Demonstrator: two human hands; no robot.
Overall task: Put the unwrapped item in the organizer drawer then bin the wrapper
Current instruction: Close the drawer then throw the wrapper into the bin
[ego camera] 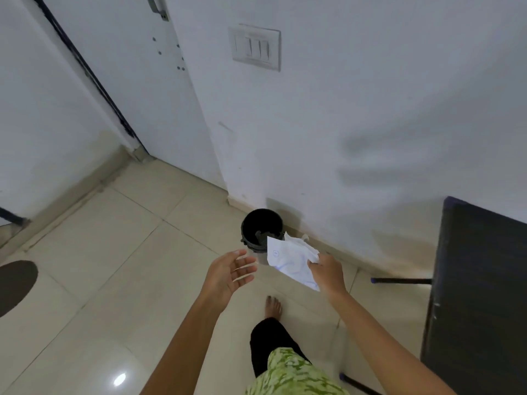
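Note:
A small black bin (261, 226) stands on the tiled floor against the white wall, its mouth facing up. My right hand (328, 273) is shut on a crumpled white wrapper (291, 259), held in the air just right of and nearer than the bin; the wrapper's upper corner overlaps the bin's rim in view. My left hand (228, 273) is open, palm turned inward, fingers spread, a little left of the wrapper and holding nothing. No organizer drawer or unwrapped item is in view.
A dark table (479, 295) with thin legs stands at the right against the wall. A white door (137, 81) is at the far left corner, a switch plate (255, 48) on the wall. My bare foot (273, 306) is on the floor below the hands. A dark mat (15, 283) lies at left.

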